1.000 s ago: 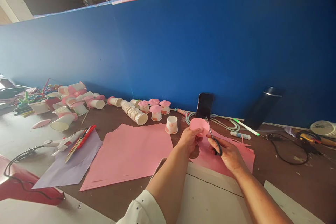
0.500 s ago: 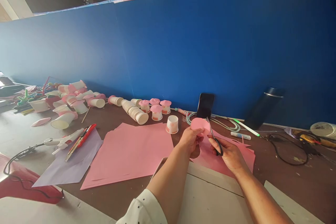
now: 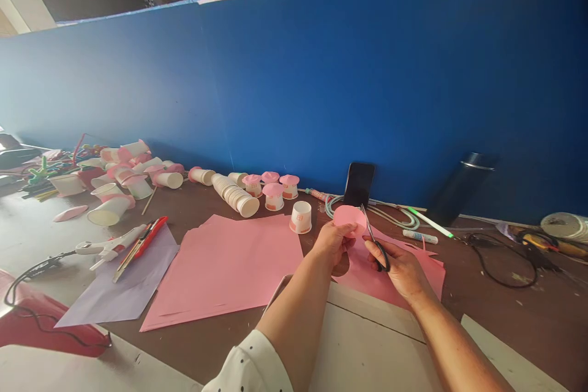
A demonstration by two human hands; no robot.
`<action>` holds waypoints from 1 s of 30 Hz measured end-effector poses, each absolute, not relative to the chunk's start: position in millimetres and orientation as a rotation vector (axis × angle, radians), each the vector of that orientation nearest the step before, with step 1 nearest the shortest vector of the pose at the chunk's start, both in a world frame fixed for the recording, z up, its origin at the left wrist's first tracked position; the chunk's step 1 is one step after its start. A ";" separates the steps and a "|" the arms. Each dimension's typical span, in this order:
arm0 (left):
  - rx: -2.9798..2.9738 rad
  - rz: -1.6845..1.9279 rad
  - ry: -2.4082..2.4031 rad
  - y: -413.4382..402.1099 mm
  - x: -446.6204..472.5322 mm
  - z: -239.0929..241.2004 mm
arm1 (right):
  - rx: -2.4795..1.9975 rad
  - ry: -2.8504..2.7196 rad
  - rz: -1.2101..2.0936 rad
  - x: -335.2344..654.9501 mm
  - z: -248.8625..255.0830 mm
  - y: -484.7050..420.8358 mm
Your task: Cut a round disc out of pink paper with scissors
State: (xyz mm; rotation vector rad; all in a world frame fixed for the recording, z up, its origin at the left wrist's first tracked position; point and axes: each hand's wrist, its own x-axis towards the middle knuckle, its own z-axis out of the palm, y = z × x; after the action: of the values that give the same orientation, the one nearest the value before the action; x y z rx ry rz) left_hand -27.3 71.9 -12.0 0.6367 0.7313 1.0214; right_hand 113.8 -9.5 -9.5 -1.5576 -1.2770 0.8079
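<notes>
My left hand (image 3: 331,241) pinches a round piece of pink paper (image 3: 348,218) and holds it up above the table. My right hand (image 3: 400,267) is closed on the black handles of a pair of scissors (image 3: 373,240), whose blades point up at the right edge of the pink circle. Under both hands lies a cut pink sheet (image 3: 404,278). A small upturned white paper cup (image 3: 301,218) stands just left of my left hand.
A stack of pink sheets (image 3: 229,266) and a lilac sheet (image 3: 124,285) lie to the left, with a glue gun (image 3: 108,248) and red cutter (image 3: 147,236). Cups (image 3: 234,196) crowd the back left. A phone (image 3: 359,184), a dark bottle (image 3: 459,187) and cables (image 3: 500,263) sit by the blue wall.
Almost nothing differs: both hands keep their hold on the pink circle and the scissors, with only a slight shift of the view.
</notes>
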 end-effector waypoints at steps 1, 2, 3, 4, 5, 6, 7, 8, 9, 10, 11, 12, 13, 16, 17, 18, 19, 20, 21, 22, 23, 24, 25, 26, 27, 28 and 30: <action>0.637 1.023 0.729 71.8 -27.4 -12.0 | -1.561 -1.278 0.804 113.5 -9.0 -9.6; 0.636 1.024 0.729 71.6 -27.5 -11.9 | -1.566 -1.276 0.803 113.1 -8.3 -9.7; 0.634 1.026 0.731 71.5 -27.6 -11.8 | -1.572 -1.269 0.805 112.7 -7.6 -9.7; 0.633 1.026 0.732 71.4 -27.8 -11.7 | -1.576 -1.260 0.811 112.3 -6.9 -9.7; 0.631 1.026 0.735 71.4 -28.0 -11.5 | -1.580 -1.249 0.819 111.9 -6.4 -9.7; 0.630 1.024 0.737 71.4 -28.1 -11.4 | -1.583 -1.239 0.826 111.6 -6.0 -9.7; 0.631 1.023 0.738 71.4 -28.3 -11.2 | -1.584 -1.231 0.831 111.4 -5.8 -9.7; 0.633 1.021 0.739 71.5 -28.4 -11.0 | -1.583 -1.226 0.830 111.3 -5.8 -9.7; 0.635 1.020 0.739 71.4 -28.5 -10.8 | -1.582 -1.225 0.827 111.4 -5.9 -9.7; 0.637 1.020 0.741 71.4 -28.6 -10.6 | -1.580 -1.231 0.821 111.5 -6.1 -9.8; 0.638 1.020 0.743 71.4 -28.5 -10.5 | -1.581 -1.239 0.813 111.8 -6.3 -9.9; 0.637 1.021 0.746 71.4 -28.4 -10.4 | -1.582 -1.252 0.809 112.1 -6.6 -10.0; 0.634 1.023 0.750 71.4 -28.2 -10.4 | -1.581 -1.264 0.806 112.5 -7.0 -10.0; 0.629 1.030 0.762 71.5 -27.6 -11.0 | -1.567 -1.277 0.808 113.5 -8.1 -9.9; 0.630 1.030 0.762 71.6 -27.4 -11.2 | -1.562 -1.272 0.807 113.7 -8.3 -9.9; 0.632 1.030 0.762 71.7 -27.3 -11.3 | -1.559 -1.267 0.805 113.7 -8.4 -9.9; 0.635 1.029 0.760 71.8 -27.2 -11.4 | -1.559 -1.261 0.802 113.5 -8.2 -10.0; 0.635 1.028 0.758 71.8 -27.1 -11.3 | -1.560 -1.256 0.798 113.2 -7.8 -10.1; 0.635 1.028 0.756 71.8 -27.1 -11.2 | -1.562 -1.250 0.794 112.8 -7.2 -10.3; 0.634 1.028 0.753 71.8 -27.1 -11.1 | -1.565 -1.244 0.791 112.4 -6.4 -10.5; 0.634 1.028 0.751 71.8 -27.0 -10.9 | -1.570 -1.240 0.792 112.0 -5.6 -10.6; 0.632 1.029 0.752 71.8 -27.0 -10.9 | -1.576 -1.236 0.795 111.6 -4.9 -10.8; 0.630 1.029 0.754 71.9 -26.8 -10.9 | -1.583 -1.235 0.795 111.4 -4.4 -10.9; 0.629 1.029 0.756 72.0 -26.7 -11.1 | -1.589 -1.238 0.791 111.3 -4.1 -11.0; 0.628 1.028 0.758 72.1 -26.5 -11.3 | -1.594 -1.244 0.785 111.4 -4.1 -11.0; 0.627 1.026 0.762 72.3 -26.3 -11.5 | -1.596 -1.249 0.777 111.5 -4.3 -11.0; 0.630 1.023 0.769 72.5 -26.0 -12.0 | -1.592 -1.257 0.765 111.9 -5.2 -10.9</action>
State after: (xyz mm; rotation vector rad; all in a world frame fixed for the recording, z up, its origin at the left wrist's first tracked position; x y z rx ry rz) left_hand -26.0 72.5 -12.0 0.6303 0.7686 1.0226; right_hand 111.9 -10.9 -5.2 -1.5919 -1.2572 0.7653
